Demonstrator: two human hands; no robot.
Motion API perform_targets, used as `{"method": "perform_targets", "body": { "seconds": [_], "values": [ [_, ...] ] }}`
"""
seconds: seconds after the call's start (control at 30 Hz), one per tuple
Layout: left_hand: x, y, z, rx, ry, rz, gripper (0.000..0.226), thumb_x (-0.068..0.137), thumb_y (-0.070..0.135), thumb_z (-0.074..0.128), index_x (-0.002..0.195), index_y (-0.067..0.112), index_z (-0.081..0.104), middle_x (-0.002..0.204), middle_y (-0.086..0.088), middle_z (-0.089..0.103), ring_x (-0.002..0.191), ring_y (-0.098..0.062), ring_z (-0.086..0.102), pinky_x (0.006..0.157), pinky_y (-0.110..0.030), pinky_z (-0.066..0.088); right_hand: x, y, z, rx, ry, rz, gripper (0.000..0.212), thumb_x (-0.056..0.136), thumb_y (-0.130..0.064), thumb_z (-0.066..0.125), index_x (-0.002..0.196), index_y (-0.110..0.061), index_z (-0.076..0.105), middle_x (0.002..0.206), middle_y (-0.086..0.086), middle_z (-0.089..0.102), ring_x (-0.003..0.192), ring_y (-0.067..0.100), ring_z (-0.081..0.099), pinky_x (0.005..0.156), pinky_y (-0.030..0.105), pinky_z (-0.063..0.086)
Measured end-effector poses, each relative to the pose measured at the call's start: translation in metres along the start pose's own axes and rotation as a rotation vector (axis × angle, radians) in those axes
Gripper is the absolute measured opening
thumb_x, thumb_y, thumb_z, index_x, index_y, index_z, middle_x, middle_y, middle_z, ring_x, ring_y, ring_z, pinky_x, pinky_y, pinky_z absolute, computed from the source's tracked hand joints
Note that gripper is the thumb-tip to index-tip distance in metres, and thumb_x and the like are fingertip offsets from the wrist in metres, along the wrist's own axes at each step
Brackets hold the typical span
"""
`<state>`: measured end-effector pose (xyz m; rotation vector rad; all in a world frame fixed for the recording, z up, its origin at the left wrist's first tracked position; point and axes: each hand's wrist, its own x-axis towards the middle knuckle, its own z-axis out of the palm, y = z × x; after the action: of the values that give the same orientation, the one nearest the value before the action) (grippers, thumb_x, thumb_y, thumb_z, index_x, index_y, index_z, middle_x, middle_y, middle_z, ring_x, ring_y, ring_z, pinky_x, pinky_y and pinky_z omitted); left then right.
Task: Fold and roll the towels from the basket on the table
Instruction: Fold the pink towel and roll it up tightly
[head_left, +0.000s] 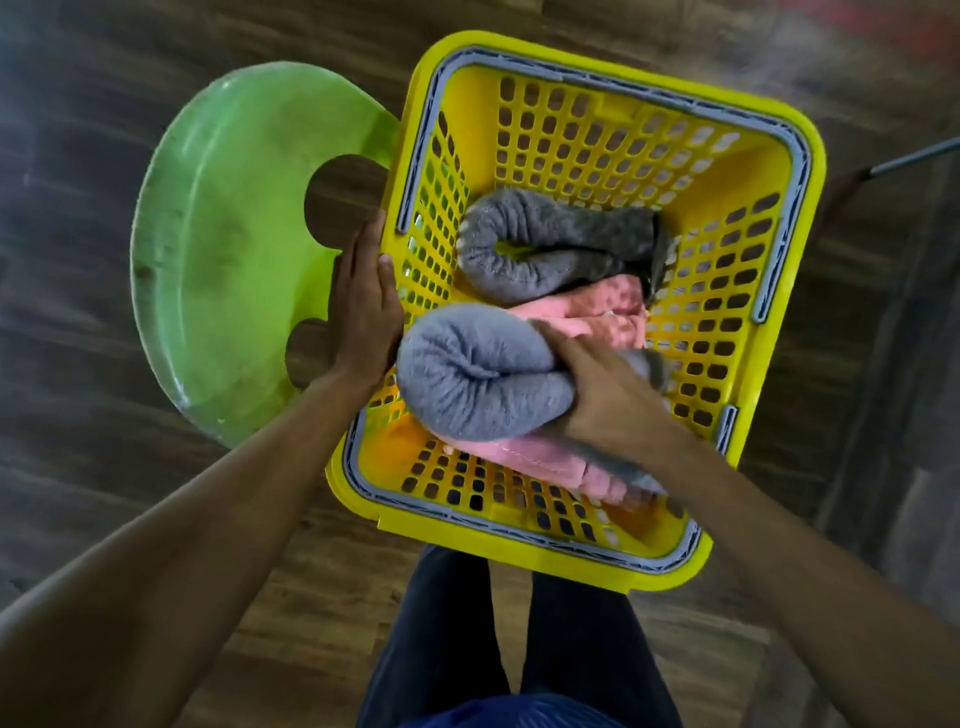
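A yellow slotted basket (597, 124) with a grey rim strip stands in front of me on the floor. Inside lie a darker grey rolled towel (550, 239) toward the back and pink towels (587, 317) underneath. My right hand (608, 400) grips a lighter grey rolled towel (467, 379) at the basket's near left side. My left hand (363, 306) lies flat with straight fingers against the outside of the basket's left wall.
A green plastic chair (228, 249) stands just left of the basket, touching it. Dark wooden floor lies all around. My legs in dark trousers (457, 649) are right below the basket. A thin grey bar (914, 156) shows at the right edge.
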<state>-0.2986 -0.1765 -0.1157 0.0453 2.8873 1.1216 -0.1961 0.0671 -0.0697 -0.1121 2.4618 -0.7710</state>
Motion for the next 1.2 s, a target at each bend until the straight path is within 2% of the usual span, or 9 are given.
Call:
{"method": "perform_targets", "body": {
  "seconds": [0.37,0.47,0.7,0.8,0.9,0.97,1.03,1.1,1.2],
  "values": [
    [-0.003,-0.003,0.002,-0.033,0.031,-0.062,0.043,0.103,0.016,0.031,0.143,0.005,0.041,0.146,-0.013,0.045,0.134,-0.024,0.043,0.103,-0.009,0.024,0.168,0.058,-0.052,-0.291,0.252,0.135,0.103,0.063,-0.055,0.071,0.149,-0.029,0.022,0.137,0.015,0.044,0.127,0.041,0.040,0.104,0.057,0.033],
    [-0.005,-0.005,0.004,-0.030,0.031,-0.053,0.044,0.102,0.015,0.031,0.143,0.003,0.041,0.146,-0.014,0.045,0.134,-0.025,0.042,0.103,-0.010,0.025,0.188,0.085,-0.019,-0.386,0.196,0.154,0.098,0.071,-0.042,0.066,0.152,-0.020,0.016,0.144,0.020,0.036,0.132,0.042,0.033,0.111,0.058,0.022],
    [-0.001,-0.004,0.006,-0.048,0.039,-0.015,0.043,0.103,0.016,0.032,0.144,0.004,0.040,0.145,-0.014,0.046,0.133,-0.024,0.043,0.101,-0.006,0.025,0.202,0.100,-0.002,-0.462,0.075,0.189,0.109,0.076,-0.058,0.061,0.154,-0.016,-0.002,0.154,0.020,0.019,0.142,0.042,0.015,0.115,0.062,0.003],
    [0.000,-0.002,0.005,-0.052,0.029,-0.021,0.044,0.103,0.018,0.031,0.144,0.004,0.040,0.145,-0.014,0.046,0.133,-0.025,0.043,0.102,-0.006,0.025,0.188,0.084,-0.007,-0.397,0.114,0.284,0.105,0.077,-0.051,0.066,0.154,-0.019,0.001,0.156,0.018,0.016,0.144,0.038,0.013,0.114,0.062,0.003],
    [-0.002,0.001,0.003,-0.037,0.015,-0.048,0.044,0.103,0.019,0.031,0.145,0.006,0.039,0.145,-0.014,0.046,0.132,-0.026,0.044,0.100,-0.008,0.026,0.149,0.064,0.011,-0.117,0.175,0.158,0.084,0.079,-0.054,0.061,0.148,-0.015,0.032,0.153,0.017,0.029,0.139,0.038,0.030,0.112,0.058,0.023],
    [-0.003,0.003,0.002,-0.027,0.008,-0.063,0.044,0.103,0.020,0.030,0.145,0.009,0.039,0.145,-0.013,0.047,0.130,-0.027,0.046,0.097,-0.015,0.031,0.112,0.055,0.030,0.008,0.060,0.026,0.089,0.072,-0.073,0.053,0.144,-0.022,0.040,0.151,0.008,0.035,0.140,0.029,0.032,0.113,0.056,0.025],
    [-0.004,0.004,0.001,-0.021,0.002,-0.080,0.044,0.103,0.019,0.031,0.146,0.011,0.038,0.144,-0.013,0.047,0.127,-0.028,0.047,0.095,-0.022,0.034,0.080,0.056,0.046,0.020,-0.163,0.114,0.106,0.065,-0.080,0.058,0.150,-0.029,0.023,0.157,0.002,0.022,0.147,0.022,0.015,0.117,0.055,0.008],
    [-0.004,0.004,0.001,-0.013,-0.002,-0.092,0.044,0.104,0.018,0.031,0.146,0.013,0.037,0.144,-0.013,0.047,0.125,-0.028,0.048,0.093,-0.025,0.035,0.067,0.071,0.055,0.010,-0.196,0.201,0.105,0.068,-0.068,0.070,0.151,-0.024,0.022,0.155,0.005,0.025,0.145,0.024,0.018,0.115,0.053,0.010],
    [-0.005,0.004,0.001,-0.010,-0.007,-0.098,0.043,0.104,0.018,0.031,0.147,0.014,0.037,0.144,-0.013,0.047,0.122,-0.027,0.049,0.091,-0.027,0.036,0.066,0.090,0.054,-0.054,-0.050,0.143,0.069,0.070,-0.031,0.074,0.131,-0.010,0.051,0.131,0.015,0.053,0.126,0.033,0.046,0.104,0.038,0.025]
  ]
}}
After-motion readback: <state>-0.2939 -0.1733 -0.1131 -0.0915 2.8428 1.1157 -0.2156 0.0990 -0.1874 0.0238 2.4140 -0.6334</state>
